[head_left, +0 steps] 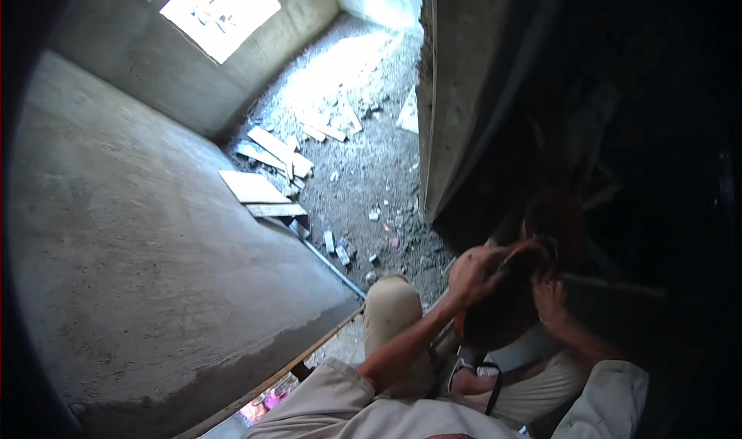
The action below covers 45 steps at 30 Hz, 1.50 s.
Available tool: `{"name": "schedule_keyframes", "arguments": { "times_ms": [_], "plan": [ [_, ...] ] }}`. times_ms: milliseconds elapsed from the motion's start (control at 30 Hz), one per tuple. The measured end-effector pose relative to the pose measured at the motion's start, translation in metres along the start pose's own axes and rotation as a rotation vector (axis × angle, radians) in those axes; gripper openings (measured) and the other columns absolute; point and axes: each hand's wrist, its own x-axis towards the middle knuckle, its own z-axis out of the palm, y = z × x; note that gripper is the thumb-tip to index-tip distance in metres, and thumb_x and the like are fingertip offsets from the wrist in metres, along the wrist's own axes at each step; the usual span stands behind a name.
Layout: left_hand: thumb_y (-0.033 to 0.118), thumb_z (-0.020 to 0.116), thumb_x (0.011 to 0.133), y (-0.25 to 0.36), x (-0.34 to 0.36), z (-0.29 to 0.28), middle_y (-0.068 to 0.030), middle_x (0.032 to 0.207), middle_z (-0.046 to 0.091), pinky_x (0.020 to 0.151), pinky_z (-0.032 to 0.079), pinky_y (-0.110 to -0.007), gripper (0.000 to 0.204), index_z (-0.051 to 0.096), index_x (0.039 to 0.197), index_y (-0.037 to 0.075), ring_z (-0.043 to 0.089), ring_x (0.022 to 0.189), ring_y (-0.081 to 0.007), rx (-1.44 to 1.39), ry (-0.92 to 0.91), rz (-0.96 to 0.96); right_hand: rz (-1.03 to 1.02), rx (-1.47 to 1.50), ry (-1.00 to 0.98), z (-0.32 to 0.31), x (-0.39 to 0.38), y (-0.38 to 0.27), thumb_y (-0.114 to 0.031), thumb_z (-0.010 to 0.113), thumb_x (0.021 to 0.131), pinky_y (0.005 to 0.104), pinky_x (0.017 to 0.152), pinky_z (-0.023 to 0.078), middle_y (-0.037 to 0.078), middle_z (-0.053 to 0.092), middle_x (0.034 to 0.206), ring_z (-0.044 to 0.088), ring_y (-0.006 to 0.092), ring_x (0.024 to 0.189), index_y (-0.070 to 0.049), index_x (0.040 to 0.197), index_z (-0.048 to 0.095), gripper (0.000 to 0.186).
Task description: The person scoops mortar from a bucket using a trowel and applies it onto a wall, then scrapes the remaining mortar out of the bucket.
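With boards (pixel 251 188) ahead-left of it and a wall (pixel 452 114) ahead, the left hand (pixel 479 275) bends over a round reddish vessel (pixel 493 324) — right hand (pixel 549 296) opposite, both grips too dark to tell.

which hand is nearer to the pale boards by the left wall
Left. The left hand is to the right of the pale boards and closer to the person's body; the right hand is farther right again, in shadow.
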Motion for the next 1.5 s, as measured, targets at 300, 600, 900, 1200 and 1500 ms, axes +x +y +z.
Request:
{"name": "schedule_keyframes", "arguments": {
  "times_ms": [300, 600, 900, 1200, 1500],
  "plan": [
    [0.027, 0.056, 0.088, -0.008, -0.007, 0.005, -0.0105, 0.118, 0.06, 0.1, 0.038, -0.039, 0.039, 0.055, 0.124, 0.013, 0.051, 0.118, -0.0263, 0.118, -0.013, 0.016, -0.451, 0.37, -0.312, 0.065, -0.045, -0.019, -0.019, 0.053, 0.083, 0.0414, 0.071, 0.051, 0.019, 0.065, 0.092, 0.065, 0.0257, 0.081, -0.006, 0.105, 0.063, 0.027],
    [0.021, 0.062, 0.086, -0.028, -0.016, -0.006, -0.0125, 0.117, 0.061, 0.094, 0.044, -0.034, 0.043, 0.053, 0.124, 0.004, 0.058, 0.107, -0.0195, -0.178, 0.059, -0.073, -0.112, 1.684, -0.849, 0.002, -0.047, -0.059, -0.024, 0.053, 0.091, 0.0318, 0.05, 0.048, 0.009, 0.058, 0.071, 0.059, 0.018, 0.063, -0.009, 0.11, 0.055, 0.024],
    [0.023, 0.064, 0.086, -0.037, -0.02, -0.017, -0.013, 0.113, 0.062, 0.093, 0.044, -0.032, 0.048, 0.05, 0.126, 0.0, 0.057, 0.107, -0.0183, -0.233, 0.103, -0.186, 0.565, 2.932, -1.178, -0.002, -0.037, -0.109, -0.02, 0.054, 0.092, 0.0215, 0.04, 0.044, -0.002, 0.052, 0.064, 0.051, 0.0057, 0.05, -0.012, 0.11, 0.055, 0.02],
    [0.024, 0.063, 0.086, -0.011, -0.013, -0.023, -0.0146, 0.117, 0.061, 0.094, 0.043, -0.032, 0.049, 0.05, 0.126, -0.001, 0.056, 0.11, -0.0195, -0.363, 0.16, -0.28, 0.893, 2.46, -0.681, 0.022, -0.055, -0.075, -0.031, 0.049, 0.094, 0.0306, 0.046, 0.049, 0.003, 0.059, 0.068, 0.058, 0.0184, 0.055, -0.014, 0.112, 0.058, 0.027],
    [0.026, 0.06, 0.087, -0.022, -0.011, -0.006, -0.013, 0.116, 0.06, 0.1, 0.036, -0.044, 0.04, 0.055, 0.123, 0.009, 0.056, 0.111, -0.0291, 0.004, 0.07, -0.013, 0.288, 0.802, -0.262, 0.019, -0.048, -0.025, -0.024, 0.034, 0.097, 0.05, 0.076, 0.049, 0.023, 0.064, 0.087, 0.063, 0.0408, 0.082, -0.003, 0.109, 0.058, 0.034]
  ]
}}
